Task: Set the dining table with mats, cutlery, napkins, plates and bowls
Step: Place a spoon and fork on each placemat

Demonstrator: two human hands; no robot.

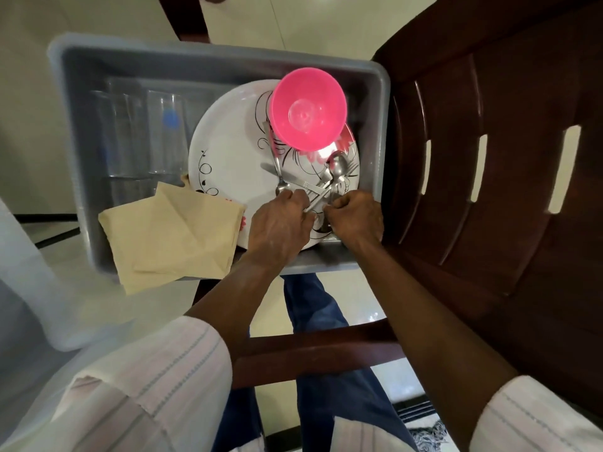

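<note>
Grey tub [81, 57] sits on a dark wooden frame and everything is packed in it. White plate [228, 151] with black scrollwork fills the middle-right of the tub. Pink bowl [308, 107] sits on the plate at 1 o'clock, with something clear and round in its middle; can't tell what.

Cutlery [329, 177] lies in a loose crossed heap on the plate at 5 o'clock: spoons, at least one fork, handles pointing to the near rim. Both hands are on it. Left hand [280, 223] is knuckles up, fingers curled round one handle. Right hand [355, 216] is just beside it, almost touching, fingers curled tight on the handle ends. Can't tell which pieces it has.

Clear glasses [163, 132] stand at 9 o'clock of the plate, one with a blue dot. Beige napkins [176, 230] are at 7 o'clock, folded, lapping over the near rim of the tub and touching the plate edge.

Brown slatted chair [489, 158] is hard against the tub at 3 o'clock, crowding the right forearm. A wooden rail [310, 353] crosses under both arms at 6 o'clock.
</note>
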